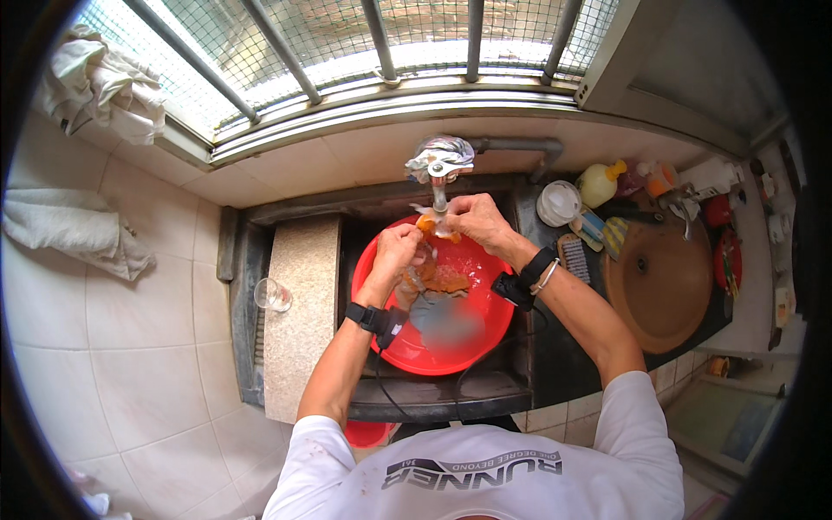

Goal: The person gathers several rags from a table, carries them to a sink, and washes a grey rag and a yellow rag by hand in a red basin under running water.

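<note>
A red plastic basin [390, 354] sits in a dark stone sink trough below a metal tap [439, 194]. At the tap's mouth, my right hand [480, 222] grips a wet orange and whitish cloth [426, 223]. My left hand [400, 248] pinches the same piece lower down on its left side; the fingers partly hide it. Beneath both hands, more orange fabric [447, 281] and a grey cloth [429, 309] lie in the basin, the grey one partly blurred. Bunched material [442, 153] is wrapped around the top of the tap.
To the left, a stone slab [302, 370] spans the trough with a drinking glass [273, 296] on it. On the right counter are a scrub brush [573, 259], a white tub [559, 203], a pump bottle [599, 185] and a brown washbasin [660, 312]. A barred window [383, 39] is ahead.
</note>
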`<move>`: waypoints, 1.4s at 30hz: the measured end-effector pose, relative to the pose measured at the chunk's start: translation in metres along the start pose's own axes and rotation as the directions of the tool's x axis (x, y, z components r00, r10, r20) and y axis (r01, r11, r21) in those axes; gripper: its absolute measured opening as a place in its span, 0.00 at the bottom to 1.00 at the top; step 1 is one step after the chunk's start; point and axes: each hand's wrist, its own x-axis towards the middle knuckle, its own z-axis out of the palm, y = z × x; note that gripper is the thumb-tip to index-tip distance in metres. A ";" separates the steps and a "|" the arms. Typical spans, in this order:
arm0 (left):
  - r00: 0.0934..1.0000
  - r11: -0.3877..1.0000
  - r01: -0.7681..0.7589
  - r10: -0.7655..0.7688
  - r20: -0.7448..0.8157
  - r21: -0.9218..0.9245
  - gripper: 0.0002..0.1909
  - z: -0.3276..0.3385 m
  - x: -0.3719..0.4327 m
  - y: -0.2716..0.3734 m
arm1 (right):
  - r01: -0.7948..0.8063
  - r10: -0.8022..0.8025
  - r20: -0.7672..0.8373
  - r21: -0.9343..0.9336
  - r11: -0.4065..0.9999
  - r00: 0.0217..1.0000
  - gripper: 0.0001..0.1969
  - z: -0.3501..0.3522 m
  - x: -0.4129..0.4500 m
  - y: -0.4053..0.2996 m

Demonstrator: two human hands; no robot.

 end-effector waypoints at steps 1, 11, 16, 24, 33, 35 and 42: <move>0.999 0.997 0.031 -0.029 0.030 -0.075 0.16 0.001 0.001 -0.001 | 0.010 -0.010 0.016 -0.019 1.000 1.000 0.04 -0.002 0.000 0.000; 0.955 0.896 0.296 -0.268 0.128 -0.331 0.27 0.027 0.003 0.016 | 0.003 0.007 0.076 -0.131 0.991 0.997 0.05 -0.005 -0.015 0.013; 0.944 0.751 0.330 -0.260 0.203 -0.572 0.17 0.032 0.040 -0.014 | 0.169 -0.110 0.229 -0.258 0.951 0.967 0.11 0.001 -0.033 0.004; 0.885 0.607 0.466 -0.341 0.318 -0.644 0.10 0.026 0.071 -0.062 | 0.337 -0.210 0.406 -0.271 0.902 0.889 0.11 -0.007 -0.050 -0.007; 0.856 0.883 0.384 -0.230 0.463 -0.271 0.23 0.025 0.014 0.026 | 0.060 -0.077 -0.069 -0.223 0.973 0.995 0.12 -0.041 -0.008 0.013; 0.897 0.881 0.342 -0.204 0.392 -0.326 0.24 0.039 0.006 0.034 | 0.046 -0.089 -0.148 -0.268 0.962 0.985 0.14 -0.046 -0.001 0.021; 0.898 0.873 0.408 -0.331 0.290 -0.266 0.23 0.036 0.032 0.010 | 0.297 -0.377 0.096 -0.802 0.519 0.921 0.15 -0.052 -0.055 0.032</move>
